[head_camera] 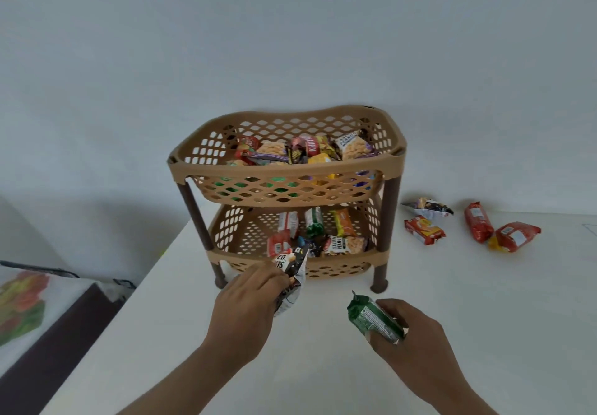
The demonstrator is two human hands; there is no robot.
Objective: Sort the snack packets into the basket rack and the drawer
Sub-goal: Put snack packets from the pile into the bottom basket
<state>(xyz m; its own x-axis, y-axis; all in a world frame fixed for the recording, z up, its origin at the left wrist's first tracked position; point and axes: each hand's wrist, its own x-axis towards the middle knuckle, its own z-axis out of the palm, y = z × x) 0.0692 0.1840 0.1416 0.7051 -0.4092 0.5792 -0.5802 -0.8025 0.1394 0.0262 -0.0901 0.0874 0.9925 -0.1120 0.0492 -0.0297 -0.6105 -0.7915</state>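
The grip of our left hand (248,300) curls around a black-and-white snack packet (290,274) just before the lower basket (349,257) of the basket rack (277,173); our right hand (412,334) pinches a green packet (374,319) over the tabletop (323,369).

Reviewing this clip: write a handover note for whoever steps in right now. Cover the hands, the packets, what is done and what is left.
Left hand: grips a black-and-white nut packet at the front of the lower basket.
Right hand: grips a green packet above the white table.
Done: the upper basket and the lower basket hold many packets.
Left: place the two held packets, then the loose ones on the table right of the rack: second black-and-white packet, red biscuit packet, middle red packet, rightmost red packet. No drawer in view.
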